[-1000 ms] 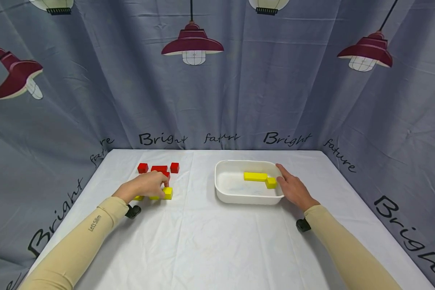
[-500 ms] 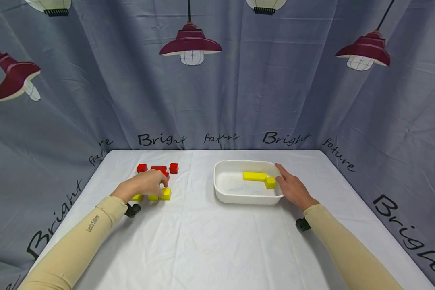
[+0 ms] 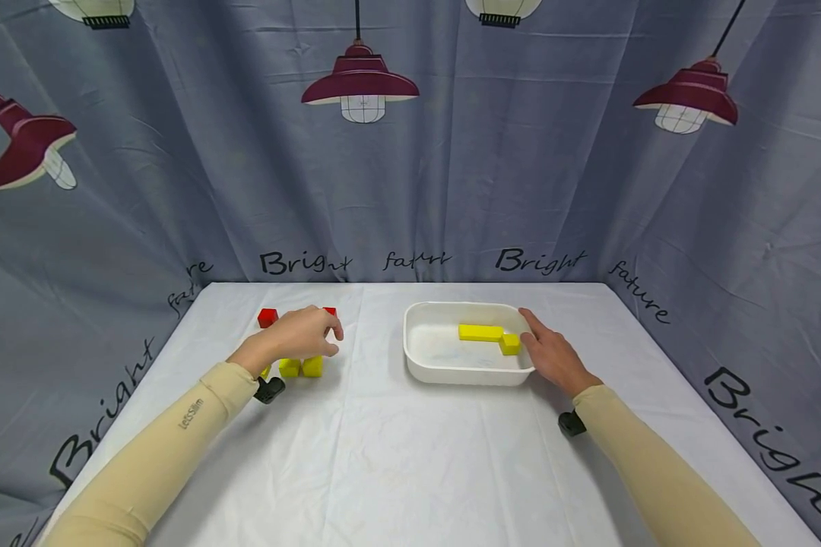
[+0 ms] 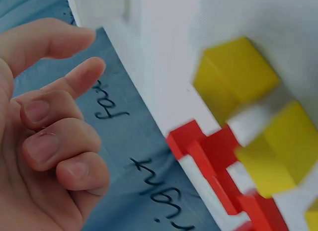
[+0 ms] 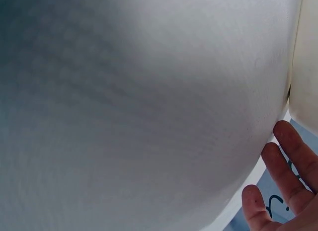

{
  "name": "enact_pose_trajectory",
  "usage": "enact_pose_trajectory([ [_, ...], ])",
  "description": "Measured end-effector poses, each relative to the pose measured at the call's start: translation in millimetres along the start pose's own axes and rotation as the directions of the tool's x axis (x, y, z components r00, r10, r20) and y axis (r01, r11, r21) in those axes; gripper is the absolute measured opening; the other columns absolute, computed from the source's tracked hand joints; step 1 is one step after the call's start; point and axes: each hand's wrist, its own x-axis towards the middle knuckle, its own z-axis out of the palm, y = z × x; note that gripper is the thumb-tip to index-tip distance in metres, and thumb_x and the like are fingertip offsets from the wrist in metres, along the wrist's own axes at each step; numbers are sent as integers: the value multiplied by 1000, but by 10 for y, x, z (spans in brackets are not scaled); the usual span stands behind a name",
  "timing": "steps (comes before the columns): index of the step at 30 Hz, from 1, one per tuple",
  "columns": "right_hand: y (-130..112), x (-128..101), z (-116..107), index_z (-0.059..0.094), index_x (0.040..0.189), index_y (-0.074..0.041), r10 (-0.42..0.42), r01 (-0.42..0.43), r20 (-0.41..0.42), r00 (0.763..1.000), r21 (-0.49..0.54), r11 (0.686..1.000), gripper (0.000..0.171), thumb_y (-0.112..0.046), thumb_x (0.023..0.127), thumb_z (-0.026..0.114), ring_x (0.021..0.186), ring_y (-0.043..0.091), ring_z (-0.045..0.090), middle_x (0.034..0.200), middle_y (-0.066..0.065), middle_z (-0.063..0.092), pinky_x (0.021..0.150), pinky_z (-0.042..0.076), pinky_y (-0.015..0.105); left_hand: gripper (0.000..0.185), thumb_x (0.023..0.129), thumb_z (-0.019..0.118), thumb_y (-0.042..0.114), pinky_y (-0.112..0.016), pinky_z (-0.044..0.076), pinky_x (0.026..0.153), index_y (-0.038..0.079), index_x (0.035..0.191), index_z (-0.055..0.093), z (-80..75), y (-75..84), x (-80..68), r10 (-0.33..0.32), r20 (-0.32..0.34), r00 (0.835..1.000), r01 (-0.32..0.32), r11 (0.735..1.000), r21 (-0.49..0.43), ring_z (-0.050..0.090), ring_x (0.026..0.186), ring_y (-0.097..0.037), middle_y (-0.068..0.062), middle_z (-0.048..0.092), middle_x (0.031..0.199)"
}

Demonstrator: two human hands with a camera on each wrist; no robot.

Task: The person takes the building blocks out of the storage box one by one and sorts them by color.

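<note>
1. So, I judge the sorting partway: two yellow blocks (image 3: 482, 333) lie in the white tray (image 3: 451, 372), while more yellow cubes (image 3: 301, 367) and red blocks (image 3: 267, 317) remain on the counter (image 3: 410, 456).
2. My left hand (image 3: 304, 331) hovers above the cubes, fingers loosely curled (holding nothing).
3. My right hand (image 3: 554, 355) rests flat against the tray's side.

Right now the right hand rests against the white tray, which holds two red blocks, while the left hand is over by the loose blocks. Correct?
Not quite. The head view shows the two blocks in the white tray are yellow: a long yellow block and a small yellow block. The right hand and left hand are as stated.
</note>
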Motion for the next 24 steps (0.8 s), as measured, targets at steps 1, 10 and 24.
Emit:
enact_pose_trajectory([
  [1, 4, 2, 2, 5, 163, -27, 0, 0, -1, 1000, -1, 1000, 60, -37, 107, 25, 144, 50, 31, 164, 20, 24, 114, 23, 68, 23, 87, 68, 27, -34, 45, 68, 18, 108, 74, -9, 38, 22, 14, -9, 1000, -14, 1000, 2, 55, 77, -17, 1, 60, 85],
  [10, 1, -1, 5, 4, 163, -28, 5, -5, 4, 1000, 17, 1000, 61, -38, 107, 25, 146, 48, 29, 165, 19, 23, 115, 22, 67, 19, 89, 67, 25, -31, 44, 65, 20, 106, 74, -85, 403, 261, 123, -64, 990, -123, 992, 9, 54, 75, -16, 2, 60, 78],
  [24, -5, -2, -1, 5, 163, -28, 3, -3, 13, 1000, -11, 1000, 60, -37, 107, 25, 143, 50, 32, 163, 21, 26, 114, 23, 68, 28, 90, 66, 29, -31, 46, 61, 23, 117, 70, -155, 880, 657, 198, -72, 978, -195, 980, 48, 57, 71, -14, 2, 62, 79],
])
